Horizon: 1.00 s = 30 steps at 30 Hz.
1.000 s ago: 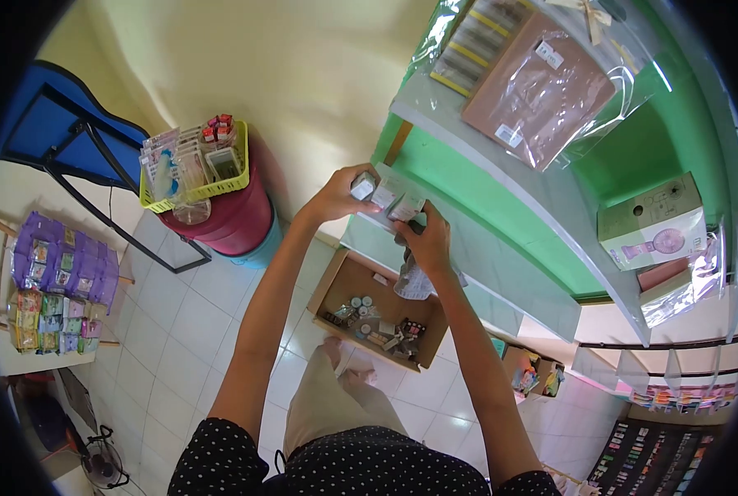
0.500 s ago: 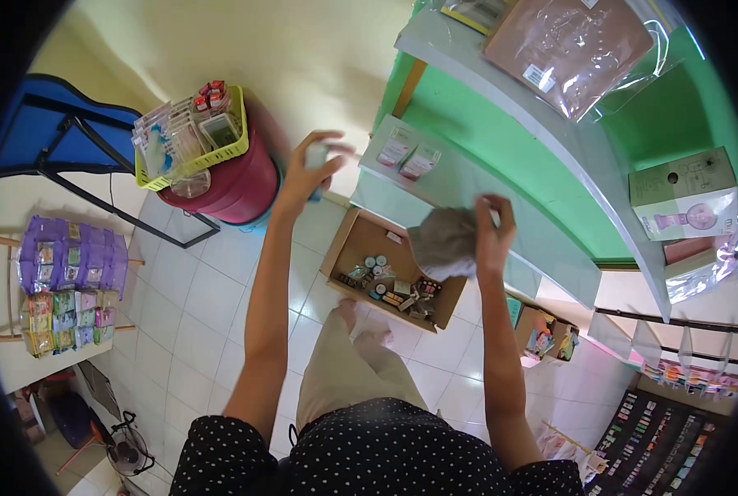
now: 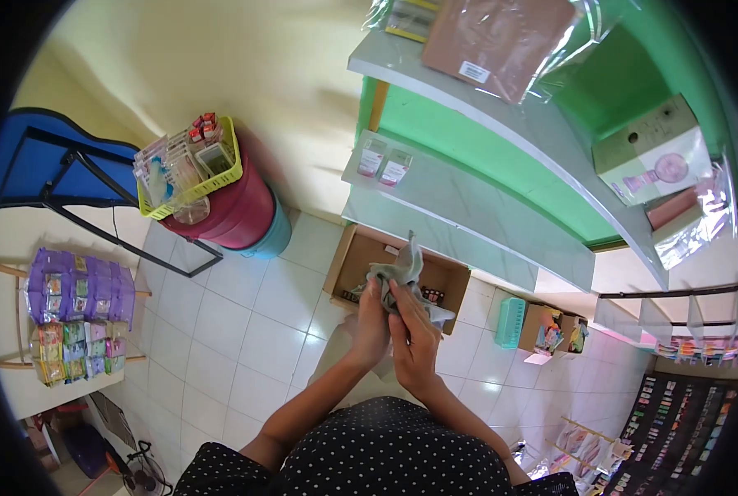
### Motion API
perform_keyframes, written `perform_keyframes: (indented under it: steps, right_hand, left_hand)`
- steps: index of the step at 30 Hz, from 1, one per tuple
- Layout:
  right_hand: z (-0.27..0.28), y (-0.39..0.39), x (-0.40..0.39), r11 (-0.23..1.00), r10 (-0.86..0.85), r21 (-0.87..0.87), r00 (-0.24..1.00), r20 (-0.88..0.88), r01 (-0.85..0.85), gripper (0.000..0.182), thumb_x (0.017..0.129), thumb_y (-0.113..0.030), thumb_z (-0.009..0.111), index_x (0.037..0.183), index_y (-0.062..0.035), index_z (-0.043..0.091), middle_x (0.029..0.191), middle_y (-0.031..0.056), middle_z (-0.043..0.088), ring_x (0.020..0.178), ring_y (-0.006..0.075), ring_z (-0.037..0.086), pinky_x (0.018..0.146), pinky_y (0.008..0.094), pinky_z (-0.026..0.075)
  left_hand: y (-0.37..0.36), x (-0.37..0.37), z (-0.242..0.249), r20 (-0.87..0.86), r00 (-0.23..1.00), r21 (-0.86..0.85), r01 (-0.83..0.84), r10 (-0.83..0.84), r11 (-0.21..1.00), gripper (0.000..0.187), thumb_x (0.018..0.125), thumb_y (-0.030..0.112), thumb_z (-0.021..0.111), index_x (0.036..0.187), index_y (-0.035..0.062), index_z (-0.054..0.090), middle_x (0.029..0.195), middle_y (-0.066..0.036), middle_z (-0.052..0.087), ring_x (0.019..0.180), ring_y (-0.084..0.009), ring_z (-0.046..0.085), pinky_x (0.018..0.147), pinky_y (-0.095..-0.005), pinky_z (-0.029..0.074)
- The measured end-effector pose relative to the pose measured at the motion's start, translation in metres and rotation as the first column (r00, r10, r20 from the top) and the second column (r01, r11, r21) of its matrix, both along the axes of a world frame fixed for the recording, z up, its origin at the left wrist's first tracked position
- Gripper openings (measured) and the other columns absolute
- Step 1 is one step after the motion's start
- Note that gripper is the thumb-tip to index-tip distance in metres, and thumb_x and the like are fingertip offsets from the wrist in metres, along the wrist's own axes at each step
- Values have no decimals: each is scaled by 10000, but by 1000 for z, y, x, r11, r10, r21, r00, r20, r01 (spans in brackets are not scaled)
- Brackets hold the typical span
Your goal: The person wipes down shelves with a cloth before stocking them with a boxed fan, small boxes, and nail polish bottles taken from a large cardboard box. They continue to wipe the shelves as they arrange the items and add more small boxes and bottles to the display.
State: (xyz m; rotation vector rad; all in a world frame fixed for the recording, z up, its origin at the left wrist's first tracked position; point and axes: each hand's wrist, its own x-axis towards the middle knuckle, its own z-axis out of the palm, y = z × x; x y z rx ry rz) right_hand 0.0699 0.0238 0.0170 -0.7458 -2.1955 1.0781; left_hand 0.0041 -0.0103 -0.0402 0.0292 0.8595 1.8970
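A left hand (image 3: 371,329) and a right hand (image 3: 416,341) work a crumpled grey cloth (image 3: 404,266) above an open cardboard box (image 3: 455,295) on a tiled floor (image 3: 280,302)

Left fingers (image 3: 372,296) press together against the cloth's near side, while right fingers (image 3: 410,302) lie extended against it from the other side; whether anything is wrapped inside cannot be told, and the cloth hides part of the box, where small dark items (image 3: 433,295) show at the right, as 2 small cartons (image 3: 395,168) stand side by side at the near end of a pale shelf (image 3: 476,208), beneath a higher shelf (image 3: 501,112) bearing a brown package (image 3: 499,41) in clear plastic, and a yellow basket (image 3: 235,171) of packaged goods sits atop a dark red bin (image 3: 241,217) to the left
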Motion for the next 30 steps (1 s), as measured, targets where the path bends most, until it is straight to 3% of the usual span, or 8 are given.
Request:
perform_keyframes:
  steps: [2, 10, 14, 17, 22, 25, 28, 30]
  right_hand:
    - [0, -4, 13, 1000, 23, -7, 1000, -12, -23, 363, 785, -9, 469, 1148, -8, 472, 1113, 222, 487, 1064, 352, 454, 869, 363, 361]
    - [18, 4, 25, 974, 27, 225, 987, -160, 10, 417, 627, 77, 498, 1035, 14, 557, 976, 218, 555, 946, 340, 538, 818, 346, 411]
    - [13, 10, 44, 972, -93, 193, 972, -217, 136, 332, 667, 67, 464, 976, 31, 576, 932, 200, 568, 807, 275, 565, 741, 306, 433]
    - [16, 12, 58, 969, -246, -31, 958, -146, 244, 277, 708, 18, 490, 971, 39, 570, 903, 160, 581, 666, 228, 499, 671, 304, 413]
    - [32, 11, 44, 941, -231, 203, 953, -197, 270, 325, 697, -39, 586, 1012, 29, 541, 913, 163, 568, 724, 218, 524, 702, 309, 420]
    - [25, 12, 47, 951, -220, -262, 955, -198, 165, 441, 658, -25, 673, 1069, 0, 514, 954, 136, 571, 840, 163, 546, 760, 275, 429]
    - [25, 9, 47, 933, -215, -332, 953, -215, 135, 416, 677, -27, 660, 1067, 1, 517, 942, 120, 575, 849, 137, 539, 776, 260, 422]
    - [23, 7, 47, 934, -198, -339, 952, -231, 112, 401, 685, -26, 650, 1065, -4, 523, 937, 110, 578, 844, 131, 540, 768, 247, 418]
  left_hand:
    - [-2, -10, 24, 1, 998, -14, 60, -60, 998, 530, 865, 511, 246, 1118, 71, 398, 1043, -70, 486, 966, -167, 476, 855, -301, 384]
    - [-4, 11, 63, 60, 998, 81, 19, -24, 997, 533, 869, 511, 190, 1086, 79, 414, 1087, -72, 469, 1010, -180, 455, 900, -310, 339]
    - [7, -2, 74, -202, 979, 127, 55, -28, 990, 430, 866, 464, 301, 1031, 76, 385, 1055, -103, 482, 1020, -198, 455, 889, -328, 351]
    - [12, -3, 79, -365, 931, 216, 88, -3, 972, 375, 851, 390, 418, 1024, 64, 353, 1028, -121, 498, 1056, -216, 444, 890, -342, 354]
    - [13, 17, 82, -460, 887, 222, 72, 39, 972, 350, 846, 296, 477, 1036, 46, 321, 1034, -126, 507, 1107, -214, 416, 908, -334, 343]
    - [7, 15, 78, -495, 869, 202, 134, -17, 970, 374, 841, 242, 494, 1104, 25, 341, 1089, -132, 492, 1065, -184, 435, 908, -320, 332]
    - [-2, -4, 72, -598, 783, 53, 254, -173, 966, 480, 825, 231, 525, 1203, 3, 335, 1090, -118, 505, 1026, -182, 471, 859, -292, 374]
    - [-4, -20, 75, -522, 839, 36, 200, -152, 979, 253, 812, 69, 489, 1055, -2, 476, 987, -88, 547, 927, -136, 509, 813, -261, 391]
